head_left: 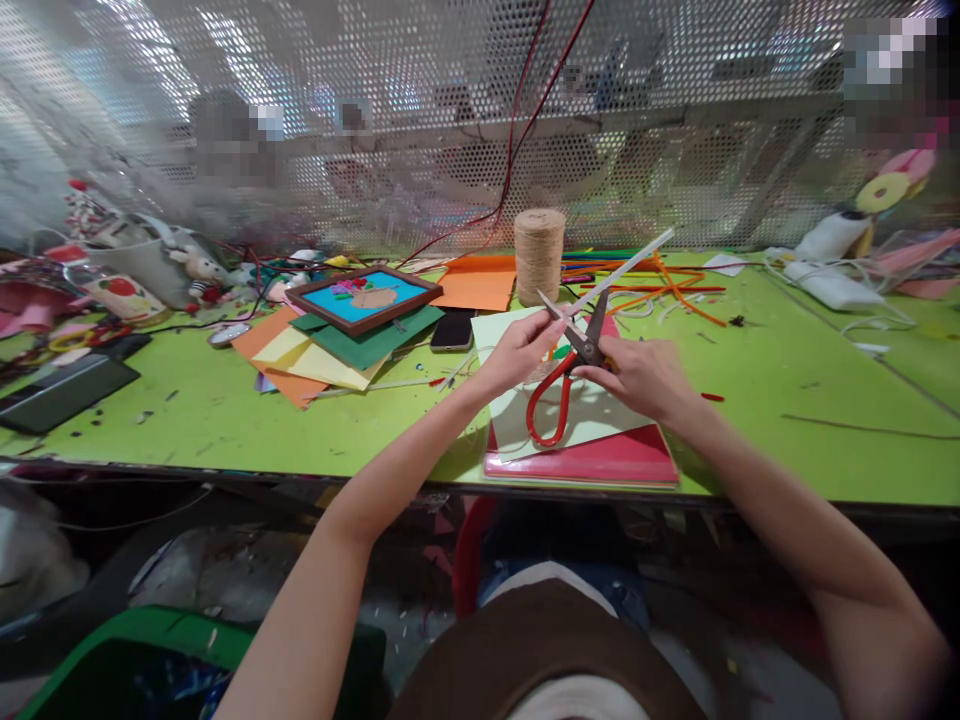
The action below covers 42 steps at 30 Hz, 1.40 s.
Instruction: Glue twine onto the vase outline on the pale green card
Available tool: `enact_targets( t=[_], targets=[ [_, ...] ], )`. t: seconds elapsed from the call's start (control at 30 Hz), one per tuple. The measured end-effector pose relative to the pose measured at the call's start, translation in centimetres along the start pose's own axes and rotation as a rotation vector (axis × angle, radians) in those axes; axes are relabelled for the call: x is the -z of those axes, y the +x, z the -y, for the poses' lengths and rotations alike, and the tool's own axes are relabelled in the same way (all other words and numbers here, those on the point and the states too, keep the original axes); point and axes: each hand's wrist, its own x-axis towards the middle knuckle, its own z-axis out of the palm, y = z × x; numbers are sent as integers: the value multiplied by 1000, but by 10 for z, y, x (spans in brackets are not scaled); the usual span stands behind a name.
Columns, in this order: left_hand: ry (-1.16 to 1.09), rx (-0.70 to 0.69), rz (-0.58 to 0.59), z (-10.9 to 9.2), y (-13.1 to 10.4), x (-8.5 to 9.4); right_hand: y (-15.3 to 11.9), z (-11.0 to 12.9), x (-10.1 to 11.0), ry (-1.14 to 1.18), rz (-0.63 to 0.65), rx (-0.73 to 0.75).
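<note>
My left hand (519,352) is closed, pinching a long white strip (634,262) that slants up to the right. In my right hand (643,372) is a pair of scissors (588,348) with dark metal blades and red handles. The blades stand apart and point up, close to the strip; whether they touch it I cannot tell. One red handle loop hangs free below, the other is hidden by the hand. Beneath both hands lies a pale green sheet (592,425) on a red folder (581,463), with a small green and orange piece partly covered.
A twine spool (539,258) stands behind the hands, with orange and white pipe cleaners (675,285) to its right. Left are a phone (452,330), a framed blue picture (366,297) and coloured sheets (319,360). A perforated metal wall (420,180) rises behind the table.
</note>
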Motion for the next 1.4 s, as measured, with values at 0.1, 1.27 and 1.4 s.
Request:
enact_targets(
  t=[0.1,1.27,1.4],
  targets=[
    [42,-61,-11,3,2,0,0,0,-1,4,0,5],
    [61,-73,-184,-4,-4,-6,-3,5,-3,5,-45,-16],
    [80,-70,-191,-11,-7,-7,-3,6,-2,1,-47,-26]
  ],
)
